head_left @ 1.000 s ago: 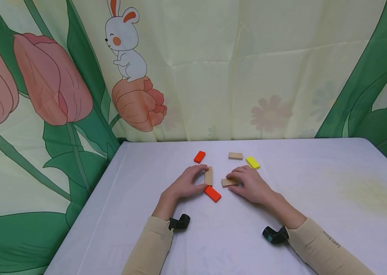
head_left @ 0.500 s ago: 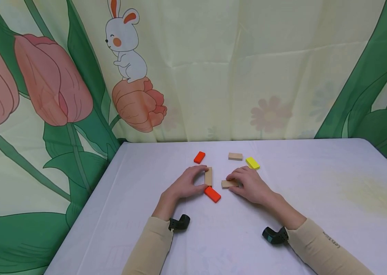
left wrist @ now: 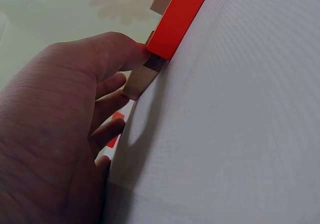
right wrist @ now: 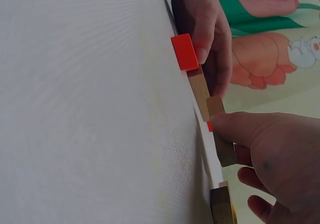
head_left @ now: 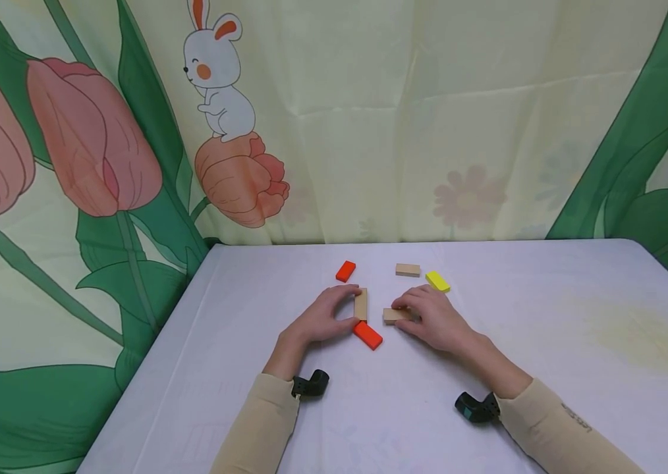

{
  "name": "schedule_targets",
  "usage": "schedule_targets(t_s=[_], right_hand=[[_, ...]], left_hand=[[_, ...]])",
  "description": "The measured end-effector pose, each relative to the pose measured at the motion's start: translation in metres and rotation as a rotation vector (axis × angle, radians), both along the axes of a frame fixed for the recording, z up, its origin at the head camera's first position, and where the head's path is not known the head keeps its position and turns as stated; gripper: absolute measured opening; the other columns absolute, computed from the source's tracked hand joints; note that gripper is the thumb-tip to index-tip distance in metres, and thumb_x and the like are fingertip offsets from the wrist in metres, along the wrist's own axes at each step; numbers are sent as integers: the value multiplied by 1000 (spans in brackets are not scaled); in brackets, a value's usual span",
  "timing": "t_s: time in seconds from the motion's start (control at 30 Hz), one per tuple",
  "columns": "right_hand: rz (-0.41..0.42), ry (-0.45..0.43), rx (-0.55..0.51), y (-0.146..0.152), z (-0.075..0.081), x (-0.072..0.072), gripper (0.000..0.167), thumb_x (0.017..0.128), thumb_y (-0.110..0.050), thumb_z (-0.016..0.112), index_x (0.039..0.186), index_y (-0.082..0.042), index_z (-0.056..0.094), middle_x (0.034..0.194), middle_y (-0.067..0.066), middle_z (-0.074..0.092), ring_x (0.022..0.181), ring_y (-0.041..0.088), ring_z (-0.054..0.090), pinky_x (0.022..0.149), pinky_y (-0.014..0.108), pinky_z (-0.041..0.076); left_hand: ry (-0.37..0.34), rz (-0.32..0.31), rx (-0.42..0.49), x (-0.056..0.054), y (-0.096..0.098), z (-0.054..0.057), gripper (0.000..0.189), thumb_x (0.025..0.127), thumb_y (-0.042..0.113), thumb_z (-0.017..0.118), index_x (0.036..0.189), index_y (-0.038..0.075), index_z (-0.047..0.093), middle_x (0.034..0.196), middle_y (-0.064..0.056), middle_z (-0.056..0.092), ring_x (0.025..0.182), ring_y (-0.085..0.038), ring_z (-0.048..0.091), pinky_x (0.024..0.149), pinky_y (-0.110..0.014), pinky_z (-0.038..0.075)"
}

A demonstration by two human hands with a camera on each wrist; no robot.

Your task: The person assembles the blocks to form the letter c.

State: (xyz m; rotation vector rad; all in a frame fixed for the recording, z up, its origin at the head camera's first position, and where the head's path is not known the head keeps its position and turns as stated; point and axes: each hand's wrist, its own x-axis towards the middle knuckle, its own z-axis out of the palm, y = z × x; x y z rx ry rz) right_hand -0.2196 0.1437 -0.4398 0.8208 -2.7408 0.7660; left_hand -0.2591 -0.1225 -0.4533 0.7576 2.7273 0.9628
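My left hand point(head_left: 323, 315) holds a plain wooden block point(head_left: 360, 305) lengthwise, thumb at its near end and index finger at its far end. A red block point(head_left: 368, 335) lies slantwise at that near end, right by the thumb; in the left wrist view the red block point(left wrist: 181, 20) partly covers the wooden one point(left wrist: 141, 80). To the right, my right hand point(head_left: 433, 317) pinches a second wooden block point(head_left: 394, 316) between thumb and fingers, which hide its right part. This block point(right wrist: 223, 143) shows close to the thumb in the right wrist view. A gap separates the two wooden blocks.
Behind the hands lie another red block point(head_left: 346, 270), a third wooden block point(head_left: 408, 270) and a yellow block point(head_left: 437, 282) just beyond the right knuckles. A white cloth covers the table point(head_left: 547, 316). A printed curtain point(head_left: 358, 118) hangs at its far edge.
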Motion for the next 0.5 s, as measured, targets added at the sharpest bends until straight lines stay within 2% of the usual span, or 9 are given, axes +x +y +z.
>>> schedule_targets(t_s=[0.2, 0.5], right_hand=[[-11, 9, -16, 0, 3, 1, 27, 83, -17, 84, 108, -11, 75, 106, 2, 70, 107, 28, 56, 95, 53, 43], [-26, 2, -31, 0, 7, 2, 26, 84, -16, 83, 109, -11, 75, 107, 3, 70, 107, 27, 56, 95, 54, 44]], left_hand=[[24, -23, 15, 1, -1, 1, 57, 92, 23, 70, 146, 16, 52, 150, -2, 47, 140, -22, 38, 116, -43, 31], [16, -26, 10, -1, -1, -1, 57, 93, 24, 69, 146, 17, 52, 151, 0, 47, 141, -21, 38, 116, -42, 31]])
